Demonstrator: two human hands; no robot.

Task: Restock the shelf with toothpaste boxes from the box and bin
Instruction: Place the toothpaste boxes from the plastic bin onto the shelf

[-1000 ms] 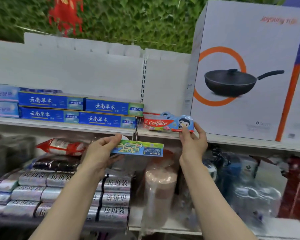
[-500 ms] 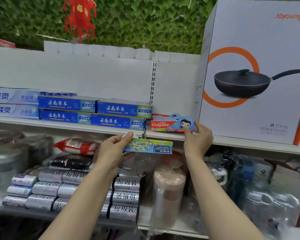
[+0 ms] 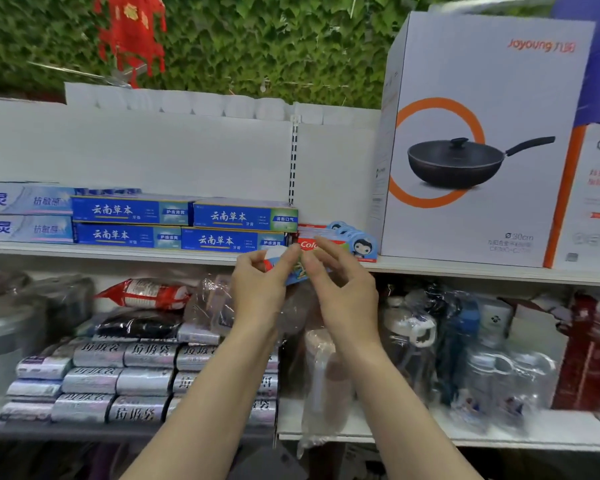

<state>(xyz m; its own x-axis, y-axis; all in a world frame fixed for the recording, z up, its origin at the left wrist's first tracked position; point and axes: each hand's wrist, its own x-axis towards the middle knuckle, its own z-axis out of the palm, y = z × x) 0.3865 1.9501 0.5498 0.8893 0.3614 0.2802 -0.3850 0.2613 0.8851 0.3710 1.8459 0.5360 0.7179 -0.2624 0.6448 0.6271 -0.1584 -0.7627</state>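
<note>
White shelf, leafy green wall

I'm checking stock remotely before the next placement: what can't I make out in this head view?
- Small toothpaste box: mostly covered by the left hand and right hand; its print is blurred.
- Colgate boxes: the right hand hides the name's end; how many are stacked is unclear.
- Pale toothpaste boxes: cut off by the left edge.
- Supply box and bin: out of frame.

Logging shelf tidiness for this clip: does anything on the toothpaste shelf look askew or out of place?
Slightly. The upper blue toothpaste boxes sit shifted right of the lower row, so the stack is staggered. The small box in the left hand is off the shelf, tilted. Nothing looks damaged or spilled.
</note>
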